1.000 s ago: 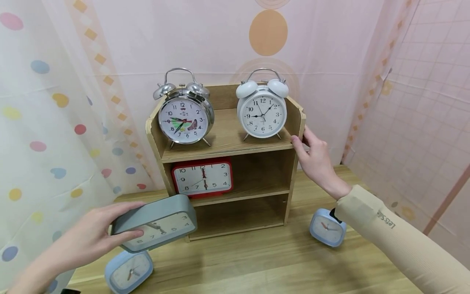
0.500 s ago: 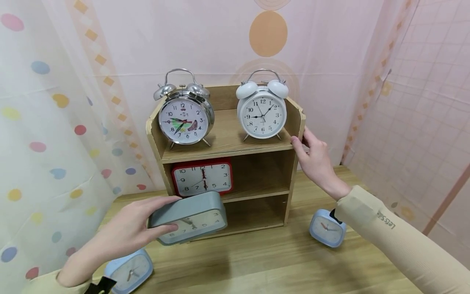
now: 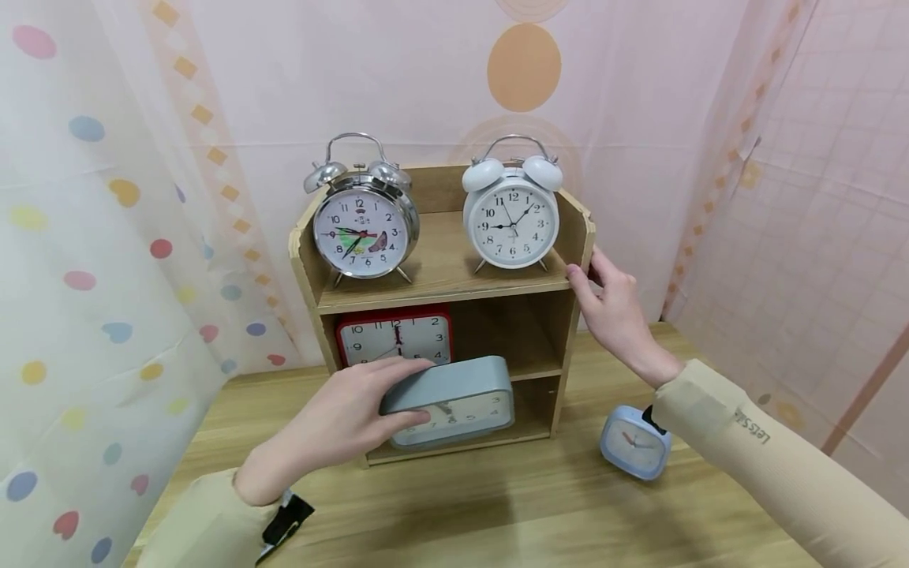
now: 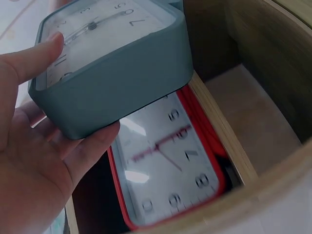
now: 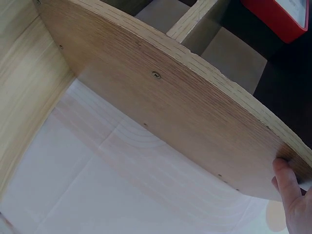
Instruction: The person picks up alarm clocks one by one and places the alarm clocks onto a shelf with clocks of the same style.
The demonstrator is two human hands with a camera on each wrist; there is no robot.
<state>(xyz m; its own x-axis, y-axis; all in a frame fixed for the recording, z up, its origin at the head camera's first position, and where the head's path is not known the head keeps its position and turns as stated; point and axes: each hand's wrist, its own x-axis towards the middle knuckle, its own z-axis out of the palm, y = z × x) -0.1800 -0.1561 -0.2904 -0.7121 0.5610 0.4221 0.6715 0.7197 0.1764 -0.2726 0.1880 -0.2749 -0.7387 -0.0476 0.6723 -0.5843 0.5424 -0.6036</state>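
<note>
The grey clock (image 3: 461, 398) was gripped at its left end by the left hand (image 3: 346, 406), its long axis roughly crosswise before the shelf unit (image 3: 440, 260), lower and farther right than the red clock (image 3: 398, 338). The shelf unit's right side was held by the right hand (image 3: 619, 315).

Wood table (image 3: 582, 513) carries shelf unit (image 3: 443, 297), blue clock (image 3: 635, 443). Top shelf (image 3: 440, 252): silver bell clock (image 3: 364, 233), white bell clock (image 3: 513, 225). Middle shelf (image 3: 536, 364): red clock (image 3: 398, 335).

Polka-dot curtain (image 3: 92, 237) on L, pink curtain (image 3: 319, 71) w/ orange circle (image 3: 524, 67) behind, wood-grain tbl (image 3: 582, 513).
</note>
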